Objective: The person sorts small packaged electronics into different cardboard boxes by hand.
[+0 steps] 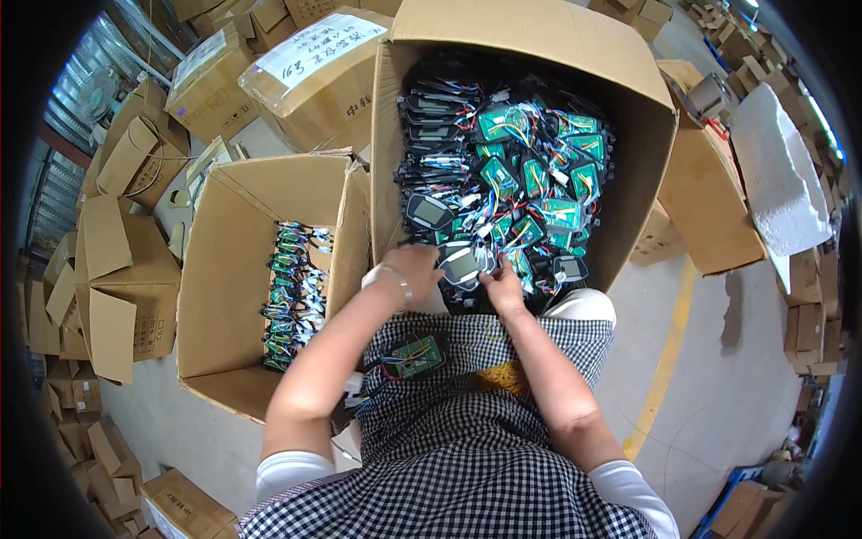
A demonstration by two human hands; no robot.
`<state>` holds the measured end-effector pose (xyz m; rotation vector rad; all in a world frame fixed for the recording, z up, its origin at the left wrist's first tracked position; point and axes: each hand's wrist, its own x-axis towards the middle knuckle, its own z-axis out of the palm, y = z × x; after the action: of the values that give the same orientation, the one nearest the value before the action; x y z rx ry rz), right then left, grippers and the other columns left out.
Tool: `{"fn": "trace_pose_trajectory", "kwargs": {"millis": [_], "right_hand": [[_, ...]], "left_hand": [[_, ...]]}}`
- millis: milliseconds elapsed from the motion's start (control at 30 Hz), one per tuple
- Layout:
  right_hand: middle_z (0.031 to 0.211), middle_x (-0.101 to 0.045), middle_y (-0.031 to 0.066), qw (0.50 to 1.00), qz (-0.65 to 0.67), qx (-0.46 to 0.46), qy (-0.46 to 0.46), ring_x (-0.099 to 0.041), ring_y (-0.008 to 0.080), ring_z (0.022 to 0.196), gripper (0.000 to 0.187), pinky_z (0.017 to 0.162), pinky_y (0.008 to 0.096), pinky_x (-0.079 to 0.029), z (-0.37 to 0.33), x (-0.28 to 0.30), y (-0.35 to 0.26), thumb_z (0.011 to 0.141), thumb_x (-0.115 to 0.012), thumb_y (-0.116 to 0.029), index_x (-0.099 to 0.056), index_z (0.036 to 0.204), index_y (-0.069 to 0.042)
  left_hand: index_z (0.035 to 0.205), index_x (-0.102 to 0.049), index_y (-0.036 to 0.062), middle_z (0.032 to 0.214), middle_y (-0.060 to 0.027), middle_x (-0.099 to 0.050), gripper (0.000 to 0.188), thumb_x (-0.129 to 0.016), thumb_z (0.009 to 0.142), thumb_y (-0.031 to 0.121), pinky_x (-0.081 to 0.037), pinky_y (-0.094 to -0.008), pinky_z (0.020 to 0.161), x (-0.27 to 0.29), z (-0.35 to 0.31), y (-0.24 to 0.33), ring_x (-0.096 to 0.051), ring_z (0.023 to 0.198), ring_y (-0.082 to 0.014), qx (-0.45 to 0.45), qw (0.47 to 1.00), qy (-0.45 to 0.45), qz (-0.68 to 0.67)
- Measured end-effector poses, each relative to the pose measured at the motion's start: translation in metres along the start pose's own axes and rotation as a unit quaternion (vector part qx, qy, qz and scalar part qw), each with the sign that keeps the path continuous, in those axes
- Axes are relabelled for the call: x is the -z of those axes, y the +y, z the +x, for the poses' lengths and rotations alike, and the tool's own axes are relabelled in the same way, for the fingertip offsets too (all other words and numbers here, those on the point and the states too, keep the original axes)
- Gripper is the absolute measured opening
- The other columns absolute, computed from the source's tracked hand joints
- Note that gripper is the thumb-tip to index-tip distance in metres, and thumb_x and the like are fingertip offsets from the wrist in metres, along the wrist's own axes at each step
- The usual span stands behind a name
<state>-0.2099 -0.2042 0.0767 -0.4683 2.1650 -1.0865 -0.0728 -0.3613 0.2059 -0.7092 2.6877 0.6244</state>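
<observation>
Both of my hands are at the near edge of a large cardboard box (530, 22), around a black instrument display unit (462, 266) with a grey screen. My left hand (415, 272), with a band at the wrist, grips the unit's left side. On its right lower edge my right hand (505, 289) has its fingers closed. Under and beyond it lie many similar units, several showing green circuit boards (564, 214) with coloured wires and white connectors. Another display unit (429, 213) lies screen up just beyond my left hand. One open-backed circuit board (415, 357) with wires rests on my checked apron.
To the left stands a smaller open cardboard box (229, 260) with a row of wired circuit boards (294, 292) along its right side. Taped cartons (314, 76) stand behind. A white foam sheet (779, 171) leans on a carton at right; a yellow line (664, 368) crosses the floor.
</observation>
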Motion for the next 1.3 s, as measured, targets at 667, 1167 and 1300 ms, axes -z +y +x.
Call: {"fn": "trace_pose_trajectory", "kwargs": {"millis": [667, 1167, 1300], "right_hand": [[0.067, -0.045, -0.0054, 0.949, 0.311, 0.04, -0.041, -0.042, 0.0032, 0.059, 0.053, 0.056, 0.0168, -0.036, -0.048, 0.046, -0.071, 0.08, -0.063, 0.004, -0.041, 0.128, 0.005], [0.086, -0.061, -0.0023, 0.934, 0.356, 0.022, -0.007, -0.051, 0.0047, 0.075, 0.02, 0.071, 0.0193, -0.041, -0.109, 0.148, -0.022, 0.084, -0.054, 0.006, -0.064, 0.1, 0.0], [0.072, -0.059, -0.0028, 0.944, 0.323, 0.024, -0.066, -0.051, 0.0046, 0.061, 0.016, 0.059, 0.0192, -0.042, -0.113, 0.142, -0.03, 0.086, -0.055, 0.003, -0.067, 0.095, -0.002]], "left_hand": [[0.11, -0.048, -0.0011, 0.101, -0.0115, -0.062, 0.044, -0.073, 0.079, 0.016, -0.048, -0.0302, 0.085, -0.043, 0.036, 0.012, -0.06, 0.093, -0.0164, -0.003, 0.818, -0.053, -0.572], [0.09, -0.061, 0.0034, 0.09, -0.0162, -0.067, 0.034, -0.054, 0.087, 0.036, -0.049, -0.0426, 0.08, 0.052, 0.061, 0.031, -0.064, 0.089, -0.0333, 0.088, 0.995, 0.024, 0.033], [0.098, -0.061, 0.0012, 0.095, -0.0209, -0.065, 0.048, -0.056, 0.085, 0.047, -0.048, -0.0418, 0.083, 0.056, 0.118, 0.032, -0.062, 0.094, -0.0355, 0.071, 0.984, 0.071, -0.15]]}}
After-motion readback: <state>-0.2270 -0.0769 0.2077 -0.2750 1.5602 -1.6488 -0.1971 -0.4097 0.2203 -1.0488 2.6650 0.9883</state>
